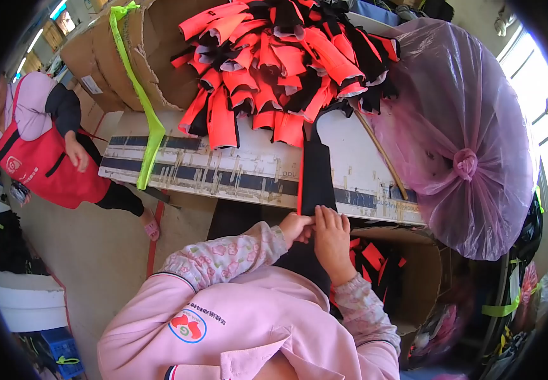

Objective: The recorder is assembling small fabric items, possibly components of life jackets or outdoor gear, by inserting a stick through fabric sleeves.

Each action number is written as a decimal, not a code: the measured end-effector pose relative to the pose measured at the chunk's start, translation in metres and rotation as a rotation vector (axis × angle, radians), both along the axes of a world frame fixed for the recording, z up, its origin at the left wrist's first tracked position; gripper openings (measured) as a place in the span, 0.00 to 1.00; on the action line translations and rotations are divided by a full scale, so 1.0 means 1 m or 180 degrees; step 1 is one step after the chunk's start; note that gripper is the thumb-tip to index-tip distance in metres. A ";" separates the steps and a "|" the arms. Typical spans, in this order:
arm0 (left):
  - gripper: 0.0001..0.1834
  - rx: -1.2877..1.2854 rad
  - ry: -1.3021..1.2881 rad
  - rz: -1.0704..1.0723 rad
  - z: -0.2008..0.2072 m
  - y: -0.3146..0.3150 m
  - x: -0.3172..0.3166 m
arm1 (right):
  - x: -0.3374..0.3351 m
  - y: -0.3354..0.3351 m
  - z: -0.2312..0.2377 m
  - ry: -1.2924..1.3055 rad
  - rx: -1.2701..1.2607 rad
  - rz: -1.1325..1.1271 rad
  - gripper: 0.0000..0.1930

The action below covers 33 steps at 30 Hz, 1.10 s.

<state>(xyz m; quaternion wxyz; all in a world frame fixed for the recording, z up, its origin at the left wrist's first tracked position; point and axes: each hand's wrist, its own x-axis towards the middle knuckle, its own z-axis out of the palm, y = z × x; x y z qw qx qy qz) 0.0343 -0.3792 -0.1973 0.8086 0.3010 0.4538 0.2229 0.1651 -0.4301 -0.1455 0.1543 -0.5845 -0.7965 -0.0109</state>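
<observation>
A long black fabric piece with a bright orange edge [317,171], sleeve-like in shape, runs from the pile to the table's near edge. My left hand [295,229] is closed on its near end at the orange side, fingertips pinched together. Right beside it, my right hand [333,244] grips the same end at the black side, its fingers bent over the hem. The two hands meet at the fingertips; the thumbs' exact hold is partly hidden. Beyond them lies a heap of similar orange and black pieces [267,69], their open ends facing me.
The worktable [217,177] has a cardboard-covered, taped front. A wooden stick [381,155] lies at right, beside a large knotted pink plastic bag [470,126]. Below stands a carton [413,272] with orange pieces. A neon strip [150,130] hangs at left; a person in a red apron [59,168] stands beyond.
</observation>
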 end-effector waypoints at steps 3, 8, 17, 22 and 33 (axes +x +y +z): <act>0.18 0.0390 -0.0258 -0.0638 0.024 -0.008 0.009 | 0.019 0.006 -0.021 0.0926 0.0197 -0.0548 0.19; 0.24 0.0286 -0.0949 -0.0841 0.025 0.023 -0.006 | 0.055 -0.004 -0.013 0.5634 -0.0188 -0.1185 0.11; 0.22 0.0452 -0.2449 0.0381 0.081 0.054 0.024 | 0.037 -0.059 -0.058 0.7097 -0.1412 -0.0781 0.14; 0.16 0.0629 -0.2211 0.0727 0.081 0.045 0.025 | 0.036 -0.053 -0.067 0.7262 -0.1324 -0.1101 0.11; 0.14 0.1996 -0.0370 -0.1557 0.058 0.103 -0.049 | 0.214 -0.134 0.078 0.5027 0.1061 -0.2219 0.20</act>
